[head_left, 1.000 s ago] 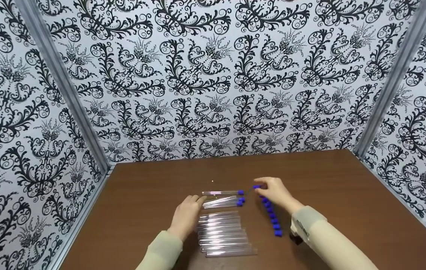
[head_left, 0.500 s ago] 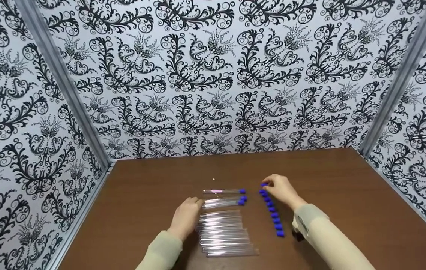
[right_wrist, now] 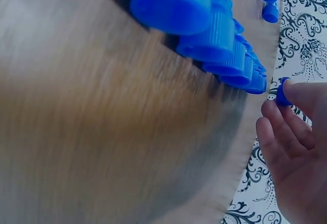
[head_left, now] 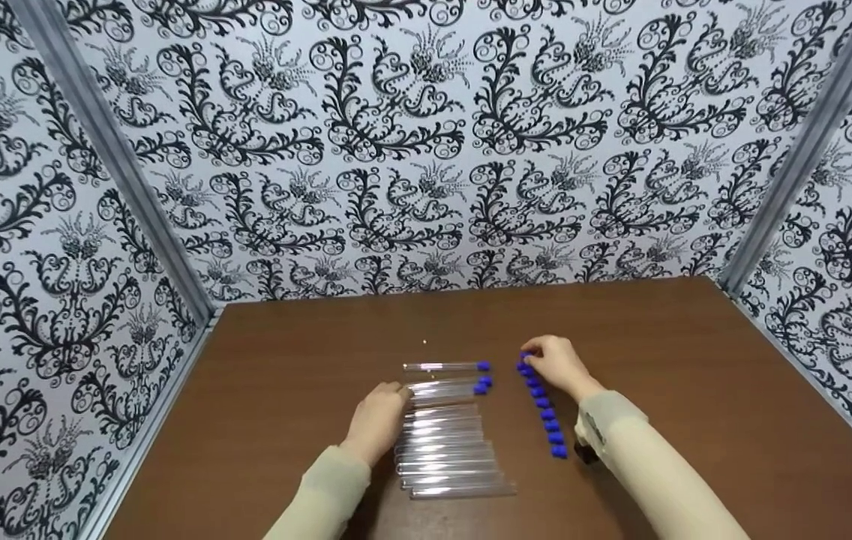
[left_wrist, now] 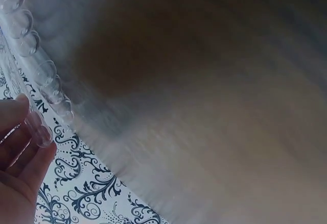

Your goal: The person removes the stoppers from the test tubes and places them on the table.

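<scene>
My left hand is at the rounded ends of the clear tubes, left of centre. In the left wrist view, its thumb and fingers pinch the end of a clear test tube. My right hand is at the far end of a row of blue caps. A small blue cap sits between its thumb and fingers in the right wrist view. Below the capped tubes, several uncapped test tubes lie side by side. Farther back lies a test tube with a blue cap.
Other blue-capped ends show just in front of the farthest tube. Everything lies on a brown wooden table. Patterned wall panels with grey metal posts stand around its back and sides.
My right hand has moved slightly right, bringing the cap from beside the tubes to the far end of the cap row. My left hand stays at the tube ends. The head view has tilted down slightly.
</scene>
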A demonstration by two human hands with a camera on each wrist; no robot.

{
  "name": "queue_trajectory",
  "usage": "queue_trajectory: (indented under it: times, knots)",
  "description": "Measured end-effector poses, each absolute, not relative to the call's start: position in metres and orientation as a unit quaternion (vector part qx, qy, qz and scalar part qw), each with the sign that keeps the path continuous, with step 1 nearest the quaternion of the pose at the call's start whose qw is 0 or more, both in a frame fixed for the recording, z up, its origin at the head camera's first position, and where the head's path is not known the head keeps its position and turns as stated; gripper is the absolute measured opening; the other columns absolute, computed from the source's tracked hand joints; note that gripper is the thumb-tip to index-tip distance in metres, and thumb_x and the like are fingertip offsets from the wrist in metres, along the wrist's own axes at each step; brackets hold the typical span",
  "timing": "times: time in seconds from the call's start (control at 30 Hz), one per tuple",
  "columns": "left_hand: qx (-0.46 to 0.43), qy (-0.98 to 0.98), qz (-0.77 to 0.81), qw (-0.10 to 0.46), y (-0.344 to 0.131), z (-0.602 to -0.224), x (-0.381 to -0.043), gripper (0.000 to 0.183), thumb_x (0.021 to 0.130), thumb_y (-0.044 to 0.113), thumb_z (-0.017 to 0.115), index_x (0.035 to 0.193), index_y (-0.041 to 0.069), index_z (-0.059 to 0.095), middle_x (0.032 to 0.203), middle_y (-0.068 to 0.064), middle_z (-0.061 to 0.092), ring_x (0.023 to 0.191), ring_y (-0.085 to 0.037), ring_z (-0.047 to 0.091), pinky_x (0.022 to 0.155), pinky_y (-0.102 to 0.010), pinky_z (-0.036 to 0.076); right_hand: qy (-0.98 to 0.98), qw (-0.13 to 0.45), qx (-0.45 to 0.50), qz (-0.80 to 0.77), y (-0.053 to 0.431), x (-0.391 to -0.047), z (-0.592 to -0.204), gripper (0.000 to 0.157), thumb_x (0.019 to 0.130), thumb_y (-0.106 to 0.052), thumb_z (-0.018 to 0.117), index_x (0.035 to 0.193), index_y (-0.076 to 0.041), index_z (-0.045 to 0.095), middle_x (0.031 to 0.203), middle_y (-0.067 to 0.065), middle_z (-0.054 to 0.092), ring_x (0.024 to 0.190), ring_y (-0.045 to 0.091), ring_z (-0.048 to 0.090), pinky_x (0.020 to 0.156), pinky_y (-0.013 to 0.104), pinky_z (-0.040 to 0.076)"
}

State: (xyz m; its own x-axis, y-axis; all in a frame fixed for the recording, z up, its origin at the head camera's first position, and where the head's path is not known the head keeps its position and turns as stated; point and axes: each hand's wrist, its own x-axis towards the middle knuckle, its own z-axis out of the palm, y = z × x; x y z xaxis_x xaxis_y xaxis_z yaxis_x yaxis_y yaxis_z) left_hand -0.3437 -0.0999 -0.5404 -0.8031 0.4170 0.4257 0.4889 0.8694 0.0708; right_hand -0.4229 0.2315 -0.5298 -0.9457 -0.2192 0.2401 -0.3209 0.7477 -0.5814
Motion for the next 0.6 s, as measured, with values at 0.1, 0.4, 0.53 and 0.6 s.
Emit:
queue_trajectory:
  times: [0.1, 0.4, 0.53, 0.6]
  knots:
    - [-0.237, -0.947, -0.091, 0.199, -0.0984, -0.5384, -0.3453, 0.005, 0.089, 0.008, 0.065, 0.09, 0.006, 0.07, 0.088, -0.007, 0.065, 0.082, -0.024, 0.063, 0.071, -0.036, 0.054, -0.93, 0.092, 0.147, 0.324, 0.2308, -0.4269, -0.5287, 0.018, 0.086, 0.0, 0.065, 0.103, 0.004, 0.071, 0.099, 0.016, 0.07, 0.092, 0.032, 0.064, 0.082, 0.047, 0.051]
    - [-0.226, -0.952, -0.088, 0.185, -0.0945, -0.5359, -0.3463, 0.011, 0.082, -0.002, 0.066, 0.086, 0.008, 0.069, 0.087, -0.006, 0.064, 0.083, -0.024, 0.062, 0.069, -0.036, 0.054, -0.926, 0.101, 0.132, 0.338, 0.2279, -0.4316, -0.5277, 0.019, 0.083, 0.002, 0.064, 0.1, 0.006, 0.071, 0.096, 0.017, 0.071, 0.093, 0.034, 0.065, 0.087, 0.048, 0.049]
    - [-0.227, -0.954, -0.091, 0.173, -0.0956, -0.5393, -0.3443, 0.011, 0.083, -0.002, 0.064, 0.084, 0.009, 0.068, 0.085, -0.006, 0.063, 0.082, -0.024, 0.061, 0.069, -0.037, 0.053, -0.925, 0.09, 0.126, 0.347, 0.2262, -0.4305, -0.5316, 0.019, 0.084, 0.003, 0.063, 0.101, 0.008, 0.071, 0.097, 0.018, 0.071, 0.093, 0.034, 0.065, 0.087, 0.048, 0.049]
    - [-0.224, -0.956, -0.093, 0.164, -0.0962, -0.5416, -0.3434, 0.012, 0.083, -0.002, 0.064, 0.084, 0.009, 0.068, 0.087, -0.006, 0.065, 0.084, -0.024, 0.062, 0.07, -0.037, 0.054, -0.925, 0.08, 0.124, 0.351, 0.2258, -0.4295, -0.534, 0.02, 0.085, 0.002, 0.063, 0.102, 0.008, 0.07, 0.098, 0.019, 0.07, 0.094, 0.034, 0.065, 0.087, 0.048, 0.049]
